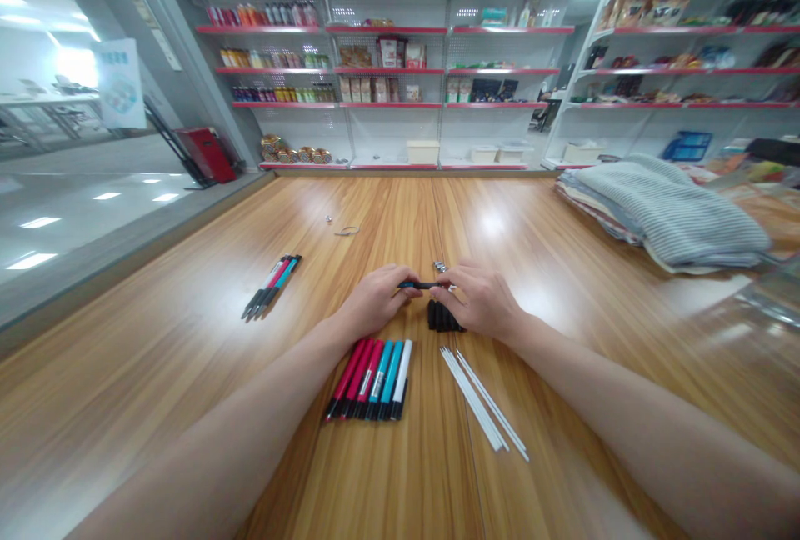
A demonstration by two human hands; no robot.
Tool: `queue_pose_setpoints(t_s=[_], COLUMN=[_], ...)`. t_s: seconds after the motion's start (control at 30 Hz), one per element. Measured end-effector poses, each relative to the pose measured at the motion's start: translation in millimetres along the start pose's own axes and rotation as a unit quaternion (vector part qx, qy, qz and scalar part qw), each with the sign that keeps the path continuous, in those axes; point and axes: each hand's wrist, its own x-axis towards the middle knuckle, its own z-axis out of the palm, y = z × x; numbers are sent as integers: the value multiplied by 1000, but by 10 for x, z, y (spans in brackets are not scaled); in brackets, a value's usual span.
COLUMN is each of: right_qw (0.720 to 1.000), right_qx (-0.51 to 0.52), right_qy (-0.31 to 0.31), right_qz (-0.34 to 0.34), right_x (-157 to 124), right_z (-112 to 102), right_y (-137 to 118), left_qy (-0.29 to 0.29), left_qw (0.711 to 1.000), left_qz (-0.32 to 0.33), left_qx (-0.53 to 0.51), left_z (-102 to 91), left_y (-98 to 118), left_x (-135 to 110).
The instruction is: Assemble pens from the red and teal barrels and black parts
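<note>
My left hand point(375, 300) and my right hand point(478, 300) meet over the wooden table point(187, 373), both pinched on a thin dark pen part point(420, 284) held level between them. Under my right hand lies a small heap of black pen pieces point(441, 317). In front of my left wrist lies a row of several pen barrels point(373, 377) in red, teal and white with black tips. A few thin white refill tubes point(484, 398) lie to the right of them. Small metal parts point(439, 266) sit just beyond my fingers.
A few assembled pens point(272, 286) lie to the left. A small ring and a clip point(346, 230) lie farther back. Folded striped cloths point(668, 211) are stacked at the right. Store shelves point(387, 73) with goods line the back wall. A red box point(206, 154) stands on the floor at left.
</note>
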Motion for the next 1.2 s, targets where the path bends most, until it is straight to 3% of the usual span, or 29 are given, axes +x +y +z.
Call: queue_pose_setpoints(t_s=[0.47, 1.2], right_qw=[999, 998], right_qx=[-20, -40], right_qy=[-28, -19], right_qz=[-10, -33], right_x=[7, 5], right_z=[-25, -6], right_y=[-30, -8], left_qy=[18, 16], left_qw=[1000, 1000], left_qz=[10, 9], left_qx=[-1, 6], left_z=[12, 3], left_y=[-15, 12], left_x=[4, 9])
